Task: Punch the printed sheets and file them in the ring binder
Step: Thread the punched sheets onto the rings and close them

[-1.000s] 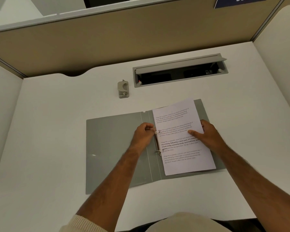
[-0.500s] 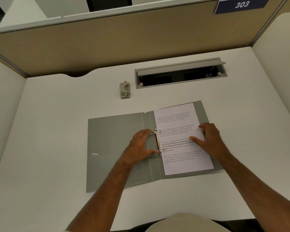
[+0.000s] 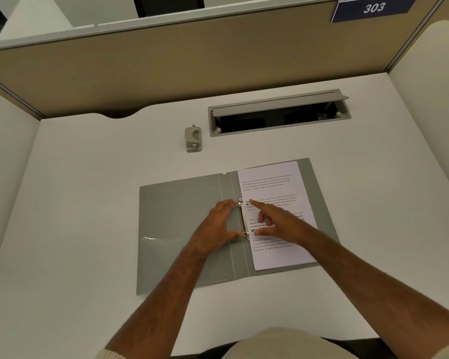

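Head view shows the grey ring binder (image 3: pixel 182 229) lying open on the white tabletop (image 3: pixel 88 177), the printed sheets (image 3: pixel 278 187) on its right-hand cover. The ring mechanism (image 3: pixel 243 220) runs away from the person, its long axis along the spine. The left hand (image 3: pixel 218 224) brackets it from the left, thumb and forefinger at its two ends, loosely closed on the metal; the right hand (image 3: pixel 278 224) presses spread fingers onto the paper just beside the rings, grip open. Both hands are equally close. The hole punch (image 3: pixel 193 139) sits well apart, beyond the binder.
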